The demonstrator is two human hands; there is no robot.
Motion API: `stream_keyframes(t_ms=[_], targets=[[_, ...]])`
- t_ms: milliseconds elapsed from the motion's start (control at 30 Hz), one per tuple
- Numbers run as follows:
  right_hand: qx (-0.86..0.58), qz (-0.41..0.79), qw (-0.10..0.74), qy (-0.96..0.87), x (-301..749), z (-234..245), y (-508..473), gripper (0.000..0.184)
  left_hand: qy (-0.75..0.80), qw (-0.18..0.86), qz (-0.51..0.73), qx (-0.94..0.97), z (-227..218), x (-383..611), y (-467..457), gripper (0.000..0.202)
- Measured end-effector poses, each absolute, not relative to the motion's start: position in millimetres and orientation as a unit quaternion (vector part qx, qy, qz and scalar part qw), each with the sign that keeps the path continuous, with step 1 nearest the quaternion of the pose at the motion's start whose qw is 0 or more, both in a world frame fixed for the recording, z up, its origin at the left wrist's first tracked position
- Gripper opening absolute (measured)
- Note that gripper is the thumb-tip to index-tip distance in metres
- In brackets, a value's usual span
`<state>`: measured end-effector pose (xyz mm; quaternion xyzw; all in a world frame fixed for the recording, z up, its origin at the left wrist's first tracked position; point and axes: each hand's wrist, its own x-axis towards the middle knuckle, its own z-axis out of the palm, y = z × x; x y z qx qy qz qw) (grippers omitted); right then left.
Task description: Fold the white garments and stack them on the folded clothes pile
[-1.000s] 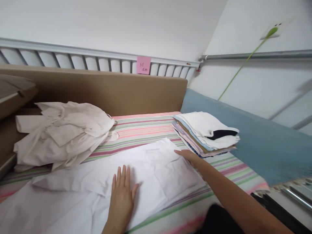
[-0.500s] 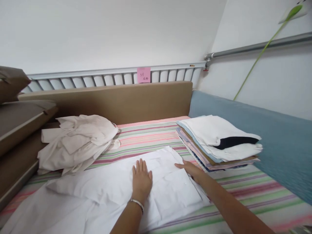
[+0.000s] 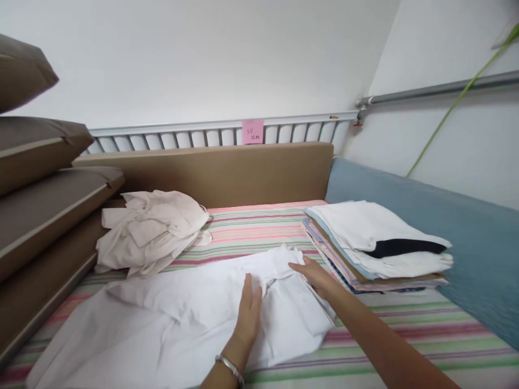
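A white garment (image 3: 178, 319), partly folded, lies across the striped sheet in front of me; its kind does not show clearly. My left hand (image 3: 249, 310), with a silver bangle at the wrist, rests on its side on the cloth, fingers stretched out. At the garment's right end, my right hand (image 3: 317, 274) pinches the edge, its thumb on top and the other fingers partly hidden. The cloth is wrinkled between both hands. Just beyond my right hand is a stack of folded clothes (image 3: 377, 232), with white pieces and a black band on top.
A crumpled off-white garment (image 3: 154, 232) lies at the back left. Brown cushions (image 3: 48, 200) are piled along the left side. A brown padded board (image 3: 235, 173) and a blue one (image 3: 466, 216) border the striped sheet (image 3: 405, 329). A radiator (image 3: 182, 138) stands behind.
My left hand has turned from lying palm down to standing on its edge, wrinkling the cloth. My right hand stays at the garment's right edge. The view has shifted slightly left.
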<state>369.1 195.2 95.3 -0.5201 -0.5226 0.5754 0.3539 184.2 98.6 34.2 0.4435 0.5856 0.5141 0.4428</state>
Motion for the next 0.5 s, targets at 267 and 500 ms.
stream_keyframes(t_ms=[267,500], targets=[[-0.544,0.299,0.245,-0.745,270,160,164,0.034,0.375,0.678,0.62,0.123,63,144,101,0.067],[-0.56,0.218,0.096,-0.793,139,119,112,0.043,0.289,0.722,0.621,0.095,51,73,63,0.07]])
